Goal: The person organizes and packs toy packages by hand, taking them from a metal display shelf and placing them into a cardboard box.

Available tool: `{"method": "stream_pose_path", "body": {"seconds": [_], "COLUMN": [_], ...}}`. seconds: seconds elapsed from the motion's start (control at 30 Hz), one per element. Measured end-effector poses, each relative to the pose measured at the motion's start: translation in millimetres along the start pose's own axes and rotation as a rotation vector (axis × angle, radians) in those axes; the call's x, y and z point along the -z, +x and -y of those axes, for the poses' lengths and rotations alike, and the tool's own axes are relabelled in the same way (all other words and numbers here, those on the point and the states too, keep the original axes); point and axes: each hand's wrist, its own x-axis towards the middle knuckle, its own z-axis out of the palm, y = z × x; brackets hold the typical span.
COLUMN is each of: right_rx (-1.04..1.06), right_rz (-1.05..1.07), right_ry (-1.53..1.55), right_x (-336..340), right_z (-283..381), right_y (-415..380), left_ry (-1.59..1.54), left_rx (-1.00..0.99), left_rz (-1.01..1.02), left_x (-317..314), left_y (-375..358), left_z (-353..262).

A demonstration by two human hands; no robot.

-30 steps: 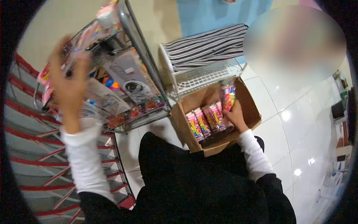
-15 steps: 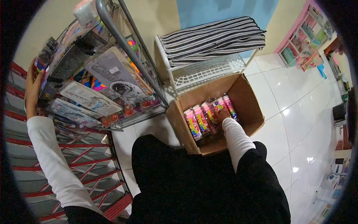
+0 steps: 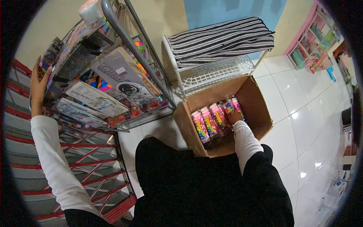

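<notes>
My left hand [image 3: 38, 89] is at the outer end of a grey metal rack [image 3: 90, 43], its thumb and fingers around the edge beside a small colourful packet [image 3: 41, 71]. My right hand [image 3: 236, 117] reaches down into an open cardboard box [image 3: 258, 108]. Its fingers are on one of several pink-and-rainbow plastic packets [image 3: 228, 107], partly hidden by the hand. The other packets [image 3: 200, 125] stand side by side in a row along the box.
Behind the box is a white plastic shelf [image 3: 215, 74] with a black-and-white striped cloth [image 3: 223, 41] on top. Boxed goods [image 3: 123, 73] fill the rack's tiers. A red-and-grey folding gate [image 3: 75, 166] runs along the left. Tiled floor [image 3: 298, 98] lies to the right.
The whole view has shifted slightly, so the rack and box appear a little further right. My left hand stays at the rack's end, and my right hand remains on the packets in the box.
</notes>
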Motion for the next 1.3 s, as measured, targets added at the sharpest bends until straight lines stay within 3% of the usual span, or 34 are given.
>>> {"method": "stream_pose_path", "body": {"seconds": [0.1,0.23,0.37,0.4,0.47,0.57,0.7,0.77,0.8,0.87,0.9,0.93,1.0,1.03,1.07,1.13,1.23,1.3], "right_rx": [0.005,0.013,0.07,0.117,0.367,0.091,0.307,0.508,0.584,0.564,0.601,0.499,0.735,0.776,0.722,0.784,0.771,0.834], "right_rz": [0.018,-0.085,-0.075,0.048,0.163,0.102,0.258,0.242,0.084,0.341,0.221,0.175,0.126,0.126,0.134,0.134,0.151,0.115], "right_ry": [-0.048,0.009,-0.094,-0.013,-0.619,-0.032,-0.233,-0.382,-0.448,-0.298,-0.269,-0.077,0.007,0.107,0.07,0.205,0.339,0.422], "right_x": [-21,-17,1,3,-3,-18,-21,-5,-19,62,43,70,64,75,91,96,132,162], "right_z": [-20,-14,-3,1,9,0,-8,9,7,44,35,54,50,56,66,72,92,108], "right_y": [27,9,-14,-7,-7,-10,7,5,9,-45,-23,-55,-40,-52,-73,-80,-119,-150], "left_ry": [-0.026,0.004,-0.074,-0.092,-0.075,0.031,0.202,0.25,0.379,0.334,0.302,0.25,0.176,0.201,0.192,0.361,0.326,0.386], "left_rx": [-0.001,0.063,0.014,0.004,-0.014,-0.031,-0.034,-0.074,-0.124,-0.097,-0.08,-0.086,-0.1,0.061,0.086,0.024,-0.164,-0.182], "left_rz": [0.018,0.093,0.04,0.045,0.037,-0.002,0.0,0.016,-0.057,-0.02,-0.017,-0.032,-0.076,0.024,0.034,0.028,-0.203,-0.255], "left_x": [2,4,1,0,-2,0,1,8,5,14,15,14,5,15,16,27,25,33], "left_y": [-2,2,1,2,3,2,3,2,2,2,3,3,5,1,2,1,0,-5], "left_z": [3,12,12,16,23,18,5,-10,-3,-26,-27,-27,-24,-46,-45,-58,-45,-51]}}
